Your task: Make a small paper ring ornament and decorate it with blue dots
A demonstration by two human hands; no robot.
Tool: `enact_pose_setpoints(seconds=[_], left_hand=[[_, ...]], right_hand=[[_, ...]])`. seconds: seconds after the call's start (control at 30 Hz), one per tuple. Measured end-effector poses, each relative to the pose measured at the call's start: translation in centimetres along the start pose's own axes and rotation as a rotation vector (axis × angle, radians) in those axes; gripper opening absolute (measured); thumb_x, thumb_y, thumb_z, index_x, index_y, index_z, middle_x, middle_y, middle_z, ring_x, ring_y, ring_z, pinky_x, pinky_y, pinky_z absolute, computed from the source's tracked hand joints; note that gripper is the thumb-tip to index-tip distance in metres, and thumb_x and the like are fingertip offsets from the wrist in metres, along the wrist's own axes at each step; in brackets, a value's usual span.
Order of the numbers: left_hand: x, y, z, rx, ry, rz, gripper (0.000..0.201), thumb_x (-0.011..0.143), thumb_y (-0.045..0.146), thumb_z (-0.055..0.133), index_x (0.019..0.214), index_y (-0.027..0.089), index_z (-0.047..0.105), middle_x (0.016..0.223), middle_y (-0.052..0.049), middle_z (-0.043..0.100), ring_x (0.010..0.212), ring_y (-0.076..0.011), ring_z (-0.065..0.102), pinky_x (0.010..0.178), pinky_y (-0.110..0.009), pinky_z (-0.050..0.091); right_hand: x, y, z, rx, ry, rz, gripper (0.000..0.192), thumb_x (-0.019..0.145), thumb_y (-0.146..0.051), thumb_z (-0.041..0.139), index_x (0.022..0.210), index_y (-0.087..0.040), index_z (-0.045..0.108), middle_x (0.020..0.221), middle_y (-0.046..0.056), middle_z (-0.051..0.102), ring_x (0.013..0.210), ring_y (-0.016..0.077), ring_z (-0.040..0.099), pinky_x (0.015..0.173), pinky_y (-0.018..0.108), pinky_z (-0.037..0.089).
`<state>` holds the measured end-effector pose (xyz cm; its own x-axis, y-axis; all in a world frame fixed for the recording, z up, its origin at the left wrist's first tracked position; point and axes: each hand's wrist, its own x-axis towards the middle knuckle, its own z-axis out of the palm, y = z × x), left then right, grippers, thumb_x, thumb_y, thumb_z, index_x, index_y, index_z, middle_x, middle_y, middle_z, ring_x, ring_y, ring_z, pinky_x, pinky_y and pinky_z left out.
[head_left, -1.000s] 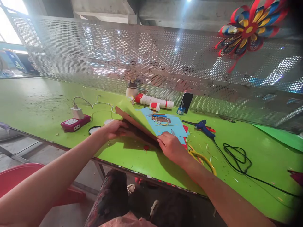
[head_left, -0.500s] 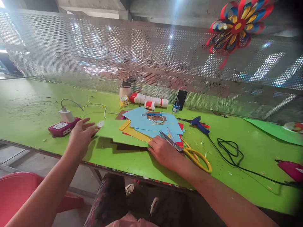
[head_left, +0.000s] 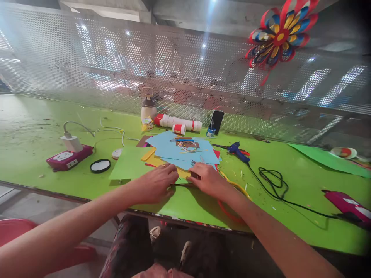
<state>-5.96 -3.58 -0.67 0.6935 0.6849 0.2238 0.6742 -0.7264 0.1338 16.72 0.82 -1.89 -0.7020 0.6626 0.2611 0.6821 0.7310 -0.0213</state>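
My left hand (head_left: 160, 180) has come over the light green paper (head_left: 123, 168), its fingers curled down at the sheet's near right part. Facing it, my right hand (head_left: 208, 178) is closed at the right end of the same sheet. A narrow dark edge shows between the two hands; the fingertips are partly hidden. Beneath my right hand lie yellow-handled scissors (head_left: 237, 187), mostly covered. Behind the hands, blue paper (head_left: 165, 144) overlaps yellow paper (head_left: 158, 160). A blue pen (head_left: 185, 140) and a coil of pale strips (head_left: 189, 146) rest on the blue paper.
At left are a purple power strip (head_left: 68, 160) with a white charger (head_left: 71, 143) and a black-rimmed disc (head_left: 100, 165). A blue glue gun (head_left: 239, 151) with its black cord lies right. A bottle (head_left: 148, 110), a white-and-red tube (head_left: 179, 122) and a phone (head_left: 217, 121) stand behind.
My left hand has moved right from beside the power strip to the green paper near my right hand, uncovering the black-rimmed disc. My right hand remains at the paper. The view has shifted slightly.
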Motion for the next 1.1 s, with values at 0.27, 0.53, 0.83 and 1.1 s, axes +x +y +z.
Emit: enact_pose_setpoints(seconds=[0.27, 0.53, 0.83, 1.1], left_hand=[[0.7, -1.9, 1.5, 0.052, -0.003, 0.049, 0.018, 0.083, 0.003, 0.045, 0.091, 0.02, 0.047, 0.095, -0.005, 0.055, 0.082, -0.0205, 0.057, 0.071, -0.031, 0.045], [0.9, -2.4, 1.2, 0.092, 0.017, 0.134, 0.016, 0.085, 0.005, 0.051, 0.094, 0.018, 0.053, 0.1, -0.006, 0.059, 0.076, -0.0184, 0.06, 0.065, -0.029, 0.047], [0.4, -0.6, 0.8, 0.27, 0.088, 0.199, 0.021, 0.091, 0.01, 0.052, 0.104, 0.016, 0.068, 0.143, -0.014, 0.049, 0.14, -0.039, 0.033, 0.111, -0.056, 0.033], [1.5, 0.1, 0.0, 0.433, -0.142, 0.146, 0.014, 0.087, 0.008, 0.058, 0.081, 0.012, 0.069, 0.087, -0.012, 0.066, 0.082, -0.0249, 0.064, 0.07, -0.036, 0.051]], right_hand=[[-1.9, -1.1, -0.8, -0.064, -0.026, -0.09, 0.012, 0.091, -0.023, 0.064, 0.084, -0.013, 0.066, 0.085, 0.007, 0.065, 0.088, 0.0222, 0.062, 0.079, 0.039, 0.054], [-1.2, -0.5, 0.7, -0.138, -0.044, -0.101, 0.013, 0.095, -0.026, 0.061, 0.098, -0.014, 0.066, 0.098, 0.004, 0.068, 0.088, 0.0168, 0.066, 0.079, 0.036, 0.056], [-1.5, -0.3, 0.6, -0.13, -0.013, -0.038, 0.014, 0.095, -0.026, 0.06, 0.1, -0.014, 0.066, 0.1, 0.004, 0.069, 0.088, 0.0168, 0.067, 0.077, 0.036, 0.057], [-1.6, -0.1, 1.0, -0.131, 0.021, -0.056, 0.016, 0.095, -0.027, 0.061, 0.103, -0.014, 0.066, 0.1, 0.005, 0.069, 0.087, 0.0166, 0.067, 0.076, 0.035, 0.057]])
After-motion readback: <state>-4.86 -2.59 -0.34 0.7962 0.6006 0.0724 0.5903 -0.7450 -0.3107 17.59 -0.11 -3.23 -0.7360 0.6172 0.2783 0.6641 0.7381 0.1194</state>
